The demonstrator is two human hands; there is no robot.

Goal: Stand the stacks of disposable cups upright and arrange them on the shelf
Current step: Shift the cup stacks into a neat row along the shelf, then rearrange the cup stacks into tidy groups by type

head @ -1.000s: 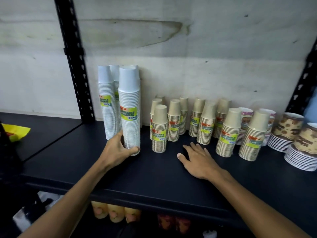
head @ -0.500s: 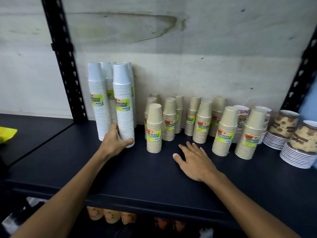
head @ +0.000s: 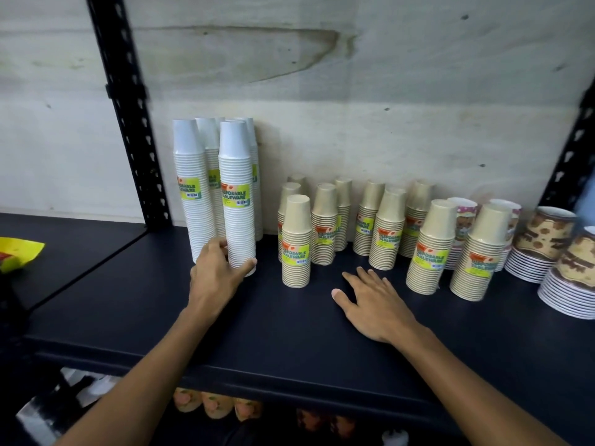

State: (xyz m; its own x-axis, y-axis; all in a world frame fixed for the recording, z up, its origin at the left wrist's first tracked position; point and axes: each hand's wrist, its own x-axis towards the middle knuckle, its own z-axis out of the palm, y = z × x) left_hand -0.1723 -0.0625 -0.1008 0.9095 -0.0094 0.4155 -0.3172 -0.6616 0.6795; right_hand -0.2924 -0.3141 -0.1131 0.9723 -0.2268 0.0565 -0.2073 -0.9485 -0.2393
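A tall white cup stack (head: 237,201) stands upright on the dark shelf (head: 289,333), at the front of a group of tall white stacks (head: 191,188) near the left post. My left hand (head: 219,275) wraps around the bottom of that front stack, thumb on its right side. Right of it stand several shorter tan cup stacks (head: 296,243) with green labels, all upright in rows. My right hand (head: 373,300) lies flat on the shelf in front of the tan stacks, fingers spread, holding nothing.
Patterned cups and bowls (head: 544,243) are stacked at the far right. A black perforated post (head: 128,111) stands left of the white stacks, another post (head: 570,162) at the right. A yellow packet (head: 17,252) lies on the neighbouring shelf to the left.
My left hand stays on the base of the front white stack, which now sits slightly further back beside the other white stacks. My right hand stays flat on the shelf. The view shifts a little.
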